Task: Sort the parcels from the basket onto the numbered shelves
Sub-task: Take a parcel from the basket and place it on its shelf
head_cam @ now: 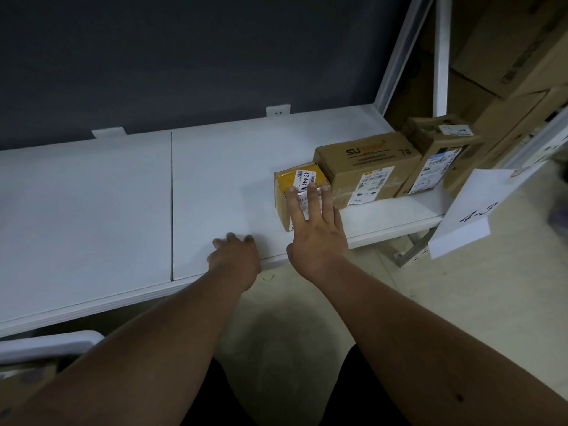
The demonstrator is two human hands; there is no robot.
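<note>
- My right hand (316, 229) lies flat, fingers straight and spread, against the near face and top of the small yellow parcel (295, 192).
- The yellow parcel sits on the white shelf (123, 192), near its front edge, touching the brown box (365, 167) to its right.
- My left hand (235, 256) rests on the shelf's front edge, left of the parcel, fingers loosely bent, gripping nothing.
- Left of the parcel, bare shelf runs wide.
- A "4-3" tag (467, 210) hangs right of the parcel.
</note>
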